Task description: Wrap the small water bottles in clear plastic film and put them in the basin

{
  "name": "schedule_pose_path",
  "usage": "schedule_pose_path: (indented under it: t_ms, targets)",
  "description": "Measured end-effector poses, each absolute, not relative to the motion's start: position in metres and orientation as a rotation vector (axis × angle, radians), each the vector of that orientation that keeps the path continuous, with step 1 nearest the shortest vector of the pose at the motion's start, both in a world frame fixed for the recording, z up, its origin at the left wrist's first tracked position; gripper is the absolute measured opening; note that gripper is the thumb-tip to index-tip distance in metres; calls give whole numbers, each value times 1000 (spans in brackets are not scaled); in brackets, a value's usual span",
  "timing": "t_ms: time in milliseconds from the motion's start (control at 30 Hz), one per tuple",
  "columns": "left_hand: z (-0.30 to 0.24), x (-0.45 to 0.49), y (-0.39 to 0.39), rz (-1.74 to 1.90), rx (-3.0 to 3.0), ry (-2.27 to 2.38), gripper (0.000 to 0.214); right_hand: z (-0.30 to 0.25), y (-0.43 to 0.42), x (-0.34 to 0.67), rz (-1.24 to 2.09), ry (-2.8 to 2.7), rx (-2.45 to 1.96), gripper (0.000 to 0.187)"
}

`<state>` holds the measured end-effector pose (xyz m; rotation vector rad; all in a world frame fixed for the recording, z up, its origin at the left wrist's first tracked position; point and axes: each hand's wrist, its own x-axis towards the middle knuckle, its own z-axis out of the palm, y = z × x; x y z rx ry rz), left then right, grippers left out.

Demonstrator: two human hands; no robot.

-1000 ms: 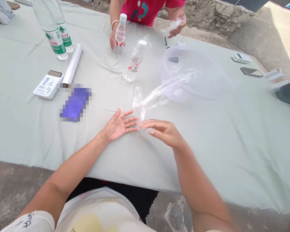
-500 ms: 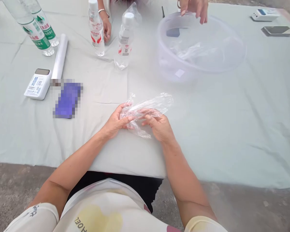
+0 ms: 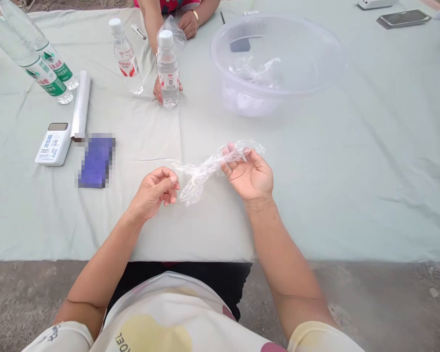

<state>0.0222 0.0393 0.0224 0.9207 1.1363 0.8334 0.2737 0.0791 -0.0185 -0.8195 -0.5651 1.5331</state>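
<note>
A crumpled clear plastic bag is held above the near part of the cloth-covered table. My right hand grips its far end, palm turned up and the film bunched between thumb and fingers. Just left of the bag is my left hand, its fingers curled and the thumb resting against the forefinger. I see nothing in it, and a small gap separates it from the film.
A translucent basin with crumpled plastic inside stands beyond my right hand. Across the table, a person's hand is behind a small water bottle. Large bottles, a plastic roll, a white device and a blurred purple item lie left.
My left hand has come off the plastic bag and moved left. My right hand has turned palm up, still holding it. The other person's hand has left the basin's rim.
</note>
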Motion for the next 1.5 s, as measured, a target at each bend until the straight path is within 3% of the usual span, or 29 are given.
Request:
schedule_pose_path:
  t_ms: [100,233,367,467,600,700,833,1033,1200,1333,1400,1500]
  targets:
    - [32,13,28,807,1198,1399,21,-15,78,277,1514,-646,-845,20]
    - [51,25,27,1396,1802,1736,23,-8,72,272,1547,-835,-871,24]
    - [56,63,46,1045,2309,1607,43,-2,65,267,1559,-1021,-828,35]
    - [45,78,66,743,2201,1691,25,-2,64,269,1514,-1155,-825,45]
    - [28,63,82,793,1736,1698,13,-9,65,267,1308,-1341,-962,51]
    - [20,42,82,906,1336,1615,4,-17,62,255,970,-1645,-1101,40]
    - [18,18,70,895,1045,1607,8,-25,57,241,607,-2193,-1187,28]
    - [25,-37,41,734,1202,1922,8,-21,56,252,549,-2387,-1274,22]
    - [37,-69,21,786,1687,2496,15,-16,59,267,630,-2401,-1316,34]
    - [42,-35,16,965,2219,2055,19,-16,59,270,624,-2440,-1301,36]
    - [39,-14,23,629,2410,1639,25,-17,59,270,616,-2454,-1293,37]
    - [29,-2,40,128,2411,1443,65,-15,59,275,620,-2455,-1323,37]
